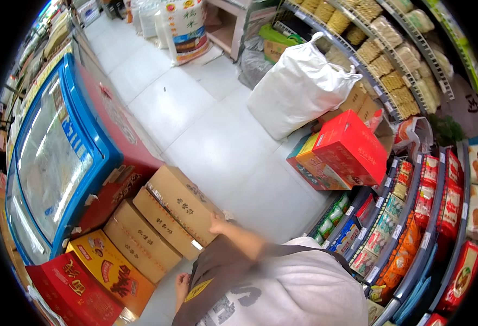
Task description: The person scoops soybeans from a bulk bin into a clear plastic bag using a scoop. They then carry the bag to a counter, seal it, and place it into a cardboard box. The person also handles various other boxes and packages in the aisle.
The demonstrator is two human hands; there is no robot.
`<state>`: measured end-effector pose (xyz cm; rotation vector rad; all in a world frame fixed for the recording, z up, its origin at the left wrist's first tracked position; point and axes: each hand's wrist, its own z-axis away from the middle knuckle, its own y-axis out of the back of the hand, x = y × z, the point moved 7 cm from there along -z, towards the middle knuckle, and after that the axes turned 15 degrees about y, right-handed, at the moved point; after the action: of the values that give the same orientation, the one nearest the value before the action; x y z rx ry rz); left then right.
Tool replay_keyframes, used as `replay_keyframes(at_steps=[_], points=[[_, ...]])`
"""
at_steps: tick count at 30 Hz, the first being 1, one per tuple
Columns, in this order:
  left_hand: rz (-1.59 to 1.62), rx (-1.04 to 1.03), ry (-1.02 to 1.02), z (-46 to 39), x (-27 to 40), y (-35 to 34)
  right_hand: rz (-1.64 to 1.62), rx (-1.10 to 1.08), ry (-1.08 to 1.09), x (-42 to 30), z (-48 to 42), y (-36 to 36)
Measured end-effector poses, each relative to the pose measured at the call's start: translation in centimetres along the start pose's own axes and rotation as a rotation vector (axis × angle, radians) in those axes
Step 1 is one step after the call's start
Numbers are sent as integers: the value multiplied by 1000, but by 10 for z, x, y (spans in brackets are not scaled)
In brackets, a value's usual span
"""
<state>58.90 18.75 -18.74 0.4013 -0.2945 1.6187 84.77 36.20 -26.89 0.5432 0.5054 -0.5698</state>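
Note:
My right hand (217, 224) grips the near end of a brown cardboard carton (184, 201), its fingers at the edge. This carton lies alongside another brown carton (163, 222). My left hand (182, 281) hangs low beside my dark apron (218, 265), fingers curled, with nothing visible in it. More brown carton (141, 236) surface shows to the left of these. Beyond it are a yellow-orange printed box (112, 269) and a red printed box (74, 289), which bear writing.
A blue-rimmed display freezer (108, 155) stands at left behind the cartons. Across the tiled floor (218, 130) are a large white sack (300, 89) and a red box (351, 146). Shelves of packaged food (399, 232) curve along the right. A printed rice-flour sack (186, 32) stands farther off.

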Motion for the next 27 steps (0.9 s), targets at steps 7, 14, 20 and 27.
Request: replay_keyframes(at_steps=[7, 14, 20, 27], points=[[25, -130, -118, -44, 53, 41, -28, 176, 363, -32, 33, 42], [-181, -161, -236, -7, 205, -19, -179, 506, 366, -25, 101, 115], [-760, -1014, -555, 200, 309, -274, 176, 359, 289, 60, 171, 126], [-1523, -2047, -431, 416, 173, -397, 444, 91, 248, 98, 317, 201]])
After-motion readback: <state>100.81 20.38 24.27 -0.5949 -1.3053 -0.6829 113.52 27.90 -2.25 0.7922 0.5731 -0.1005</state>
